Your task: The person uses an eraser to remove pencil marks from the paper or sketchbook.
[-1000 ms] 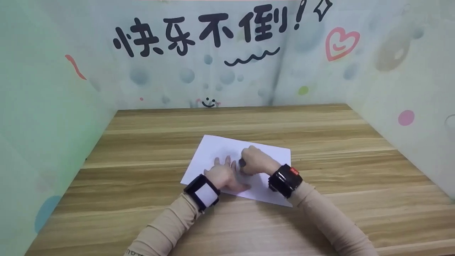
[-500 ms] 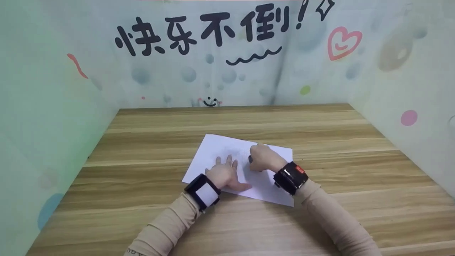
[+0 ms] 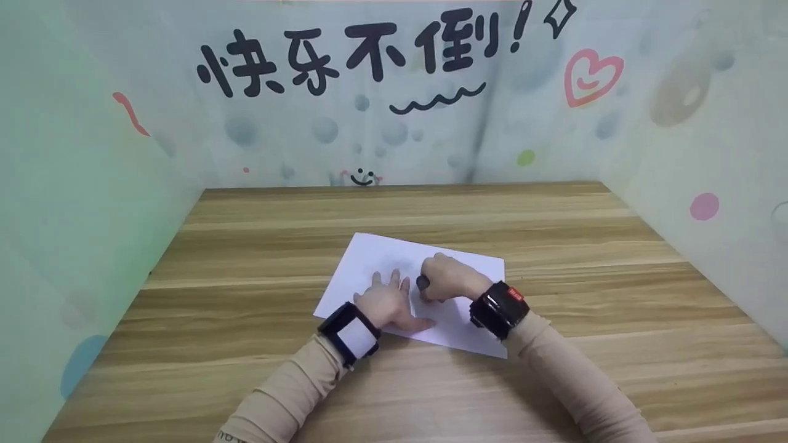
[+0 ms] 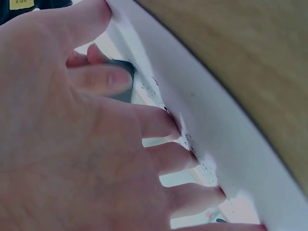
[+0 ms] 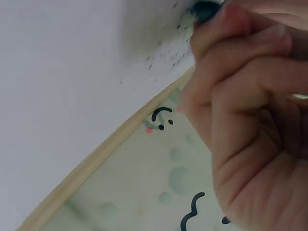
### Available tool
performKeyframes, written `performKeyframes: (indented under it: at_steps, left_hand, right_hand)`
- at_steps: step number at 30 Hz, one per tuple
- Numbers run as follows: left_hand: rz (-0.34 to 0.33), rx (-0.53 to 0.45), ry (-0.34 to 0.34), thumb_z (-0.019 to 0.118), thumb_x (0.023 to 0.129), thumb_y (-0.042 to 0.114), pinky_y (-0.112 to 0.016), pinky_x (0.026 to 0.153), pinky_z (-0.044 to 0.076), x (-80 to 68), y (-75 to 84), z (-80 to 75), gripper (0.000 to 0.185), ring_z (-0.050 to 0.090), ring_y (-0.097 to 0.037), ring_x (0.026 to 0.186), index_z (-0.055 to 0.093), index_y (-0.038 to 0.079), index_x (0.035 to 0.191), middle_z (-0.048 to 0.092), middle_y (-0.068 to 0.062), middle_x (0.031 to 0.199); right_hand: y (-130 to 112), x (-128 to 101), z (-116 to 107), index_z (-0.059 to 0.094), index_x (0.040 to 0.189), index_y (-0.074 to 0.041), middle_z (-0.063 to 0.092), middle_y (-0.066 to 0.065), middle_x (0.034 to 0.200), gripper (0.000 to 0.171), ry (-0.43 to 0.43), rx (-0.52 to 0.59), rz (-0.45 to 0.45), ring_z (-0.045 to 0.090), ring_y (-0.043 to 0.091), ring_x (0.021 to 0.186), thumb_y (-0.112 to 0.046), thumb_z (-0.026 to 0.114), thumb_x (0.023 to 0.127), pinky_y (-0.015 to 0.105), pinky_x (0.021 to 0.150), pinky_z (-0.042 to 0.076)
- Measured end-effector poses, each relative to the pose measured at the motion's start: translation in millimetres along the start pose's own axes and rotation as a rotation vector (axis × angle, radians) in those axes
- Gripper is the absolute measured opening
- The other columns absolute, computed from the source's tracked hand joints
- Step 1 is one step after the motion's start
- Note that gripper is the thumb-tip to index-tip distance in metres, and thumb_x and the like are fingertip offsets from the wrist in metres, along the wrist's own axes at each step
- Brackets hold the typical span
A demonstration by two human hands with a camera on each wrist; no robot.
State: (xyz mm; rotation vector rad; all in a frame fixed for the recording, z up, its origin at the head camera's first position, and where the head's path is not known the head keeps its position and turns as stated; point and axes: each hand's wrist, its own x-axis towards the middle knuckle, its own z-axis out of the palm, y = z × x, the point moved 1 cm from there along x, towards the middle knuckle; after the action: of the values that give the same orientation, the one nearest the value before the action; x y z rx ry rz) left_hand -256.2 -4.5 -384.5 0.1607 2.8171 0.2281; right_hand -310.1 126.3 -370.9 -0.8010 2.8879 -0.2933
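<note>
While the left hand (image 3: 389,303) lies flat on the white paper (image 3: 369,258) with its fingers (image 4: 159,122) spread wide, the right hand (image 3: 444,278) is curled tight around a small dark eraser (image 3: 422,282). The eraser touches the paper just beside the left hand's fingers. Little dark crumbs (image 5: 166,57) lie on the paper near the eraser. The paper sits in the middle of the wooden desk (image 3: 246,246), a bit turned. Both wrists wear black bands, and the sleeves are tan. Behind the desk stands a pale wall (image 3: 295,135) with big black writing, a pink heart (image 3: 591,74) and a small smiley face (image 3: 361,178).
</note>
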Motion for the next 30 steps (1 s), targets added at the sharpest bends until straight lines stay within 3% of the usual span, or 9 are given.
performKeyframes:
  at_steps: [4,7,10,13,15,21,24,27,30]
  left_hand:
    - [0.014,-0.012,-0.004,0.06,0.076,0.069,-0.066,0.108,0.027,5.7,-3.8,-1.5,0.099,0.01,-0.034,0.148,0.023,0.018,0.152,0.012,-0.002,0.162]
    - [0.005,-0.02,-0.012,0.06,0.076,0.068,-0.067,0.109,0.026,12.2,-13.9,-5.4,0.099,0.01,-0.036,0.148,0.023,0.016,0.152,0.012,-0.005,0.162]
    - [0.042,-0.003,-0.032,0.06,0.08,0.064,-0.064,0.113,0.022,18.7,-25.0,-11.4,0.097,0.012,-0.041,0.146,0.024,0.01,0.151,0.013,-0.012,0.161]
    - [0.112,0.025,-0.028,0.061,0.084,0.055,-0.056,0.117,0.02,22.8,-32.0,-17.0,0.09,0.019,-0.044,0.144,0.029,0.001,0.148,0.019,-0.02,0.158]
    - [0.13,0.043,0.003,0.061,0.085,0.051,-0.052,0.117,0.025,23.5,-33.7,-18.4,0.085,0.028,-0.047,0.139,0.034,-0.003,0.144,0.027,-0.024,0.153]
    - [0.048,0.01,0.113,0.062,0.084,0.053,-0.057,0.097,0.046,22.0,-30.7,-14.7,0.079,0.046,-0.045,0.125,0.046,-0.004,0.137,0.047,-0.026,0.136]
    - [0.066,0.037,0.122,0.062,0.085,0.051,-0.054,0.095,0.048,22.2,-30.4,-15.9,0.074,0.051,-0.044,0.119,0.051,-0.005,0.132,0.052,-0.026,0.129]
    - [0.107,0.034,0.109,0.058,0.088,0.051,-0.05,0.093,0.05,25.4,-34.5,-21.5,0.066,0.057,-0.04,0.113,0.056,-0.004,0.125,0.057,-0.025,0.124]
    - [0.132,-0.038,0.187,0.044,0.094,0.054,-0.049,0.095,0.049,30.0,-42.4,-32.8,0.066,0.057,-0.037,0.117,0.055,0.0,0.129,0.057,-0.022,0.131]
  right_hand:
    - [21,-2,-10,0.051,0.054,-0.012,0.052,-0.003,0.048,0.021,0.004,-0.04,0.092,0.047,0.008,0.044,-0.007,0.062,0.072,0.018,0.043,0.035]
    - [50,-8,-24,0.056,0.062,-0.008,0.058,-0.001,0.052,0.015,-0.016,-0.026,0.151,0.051,0.008,0.046,-0.009,0.062,0.076,0.017,0.046,0.039]
    - [81,-15,-38,0.06,0.081,0.002,0.062,0.004,0.062,0.011,-0.059,0.141,0.19,0.057,0.006,0.051,-0.008,0.064,0.081,0.017,0.05,0.047]
    - [108,-19,-44,0.057,0.097,0.008,0.063,0.005,0.069,0.022,-0.08,0.327,0.236,0.059,0.006,0.054,-0.007,0.066,0.084,0.019,0.054,0.053]
    - [124,-20,-43,0.056,0.103,0.01,0.064,0.004,0.071,0.027,-0.087,0.392,0.258,0.06,0.005,0.056,-0.008,0.066,0.085,0.02,0.056,0.055]
    - [151,-24,-35,0.056,0.107,0.01,0.065,0.01,0.08,0.035,-0.047,0.331,0.289,0.061,0.007,0.058,-0.012,0.069,0.084,0.022,0.057,0.055]
    - [155,-27,-35,0.054,0.107,0.011,0.063,0.018,0.088,0.039,-0.014,0.256,0.327,0.062,0.013,0.063,-0.015,0.07,0.083,0.025,0.06,0.055]
    - [154,-28,-37,0.053,0.11,0.012,0.062,0.027,0.1,0.045,0.044,0.174,0.317,0.064,0.027,0.08,-0.02,0.069,0.084,0.035,0.072,0.055]
    - [145,-25,-43,0.05,0.119,0.011,0.057,0.031,0.118,0.048,0.167,0.205,0.231,0.057,0.041,0.106,-0.024,0.064,0.089,0.049,0.091,0.048]
